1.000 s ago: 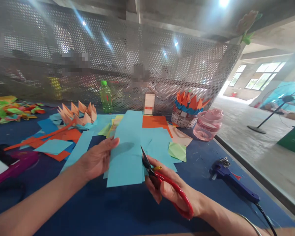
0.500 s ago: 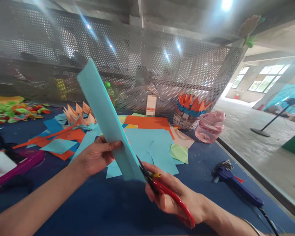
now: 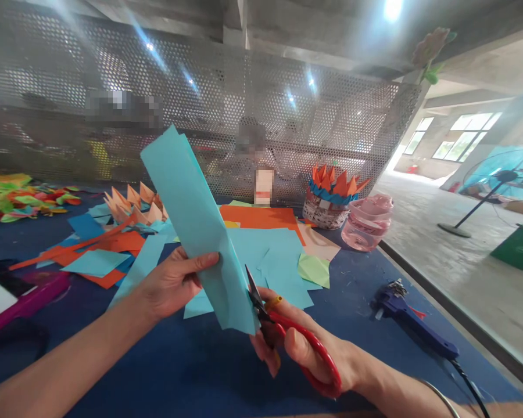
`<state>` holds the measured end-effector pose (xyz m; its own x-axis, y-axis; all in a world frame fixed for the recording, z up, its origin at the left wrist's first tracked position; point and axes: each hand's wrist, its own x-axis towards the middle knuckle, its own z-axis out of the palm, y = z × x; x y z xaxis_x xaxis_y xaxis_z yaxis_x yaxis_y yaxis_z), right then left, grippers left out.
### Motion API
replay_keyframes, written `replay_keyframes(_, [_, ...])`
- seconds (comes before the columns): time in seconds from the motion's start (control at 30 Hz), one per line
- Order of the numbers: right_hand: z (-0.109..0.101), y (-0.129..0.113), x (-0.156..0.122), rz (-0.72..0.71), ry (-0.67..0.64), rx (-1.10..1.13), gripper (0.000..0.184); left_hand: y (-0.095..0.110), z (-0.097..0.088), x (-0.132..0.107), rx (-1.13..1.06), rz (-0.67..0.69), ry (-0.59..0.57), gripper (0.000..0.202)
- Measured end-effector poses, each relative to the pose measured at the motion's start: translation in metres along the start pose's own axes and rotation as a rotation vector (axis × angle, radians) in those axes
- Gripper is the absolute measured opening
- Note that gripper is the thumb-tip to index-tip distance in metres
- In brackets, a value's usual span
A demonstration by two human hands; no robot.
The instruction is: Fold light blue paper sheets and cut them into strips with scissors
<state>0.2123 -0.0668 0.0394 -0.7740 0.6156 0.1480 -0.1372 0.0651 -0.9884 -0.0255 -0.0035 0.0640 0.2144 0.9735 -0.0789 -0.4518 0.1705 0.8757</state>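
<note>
My left hand (image 3: 174,281) pinches a folded light-blue sheet of paper (image 3: 192,215) between thumb and fingers, holding it tilted above the table. In my right hand (image 3: 305,348) is a pair of scissors (image 3: 325,363) with red handles and dark blades, the blades parted around the paper's right edge near its lower end. Something small and yellow (image 3: 275,302) shows by the fingers of that hand; I cannot make out what it is. Beneath both hands lie several light-blue sheets (image 3: 283,273).
A blue glue gun (image 3: 418,331) lies at the right. Behind stand a pink plastic container (image 3: 368,226) and a basket (image 3: 325,213) with orange folded points. Paper scraps (image 3: 100,262) and peach folded paper (image 3: 133,203) lie left, near a magenta object (image 3: 35,302). A perforated metal screen (image 3: 192,104) rises behind.
The folded paper has dipped slightly and its layers have spread at the top. The scissors' blades have opened wider at its edge. The camera view has shifted slightly right.
</note>
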Motion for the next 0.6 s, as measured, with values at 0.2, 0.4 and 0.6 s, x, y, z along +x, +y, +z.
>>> replay_keyframes(0.2, [0.004,-0.008,0.004,-0.048,0.021,-0.020,0.087,0.002,0.002,0.001,-0.042,0.035,0.032,0.026])
replay_keyframes(0.4, [0.001,-0.003,0.003,-0.021,0.027,-0.027,0.084,-0.001,0.005,0.000,0.001,0.024,0.048,0.028])
replay_keyframes(0.6, [-0.002,0.004,0.000,-0.017,0.027,-0.052,0.085,-0.008,0.004,-0.001,0.053,0.007,0.051,0.030])
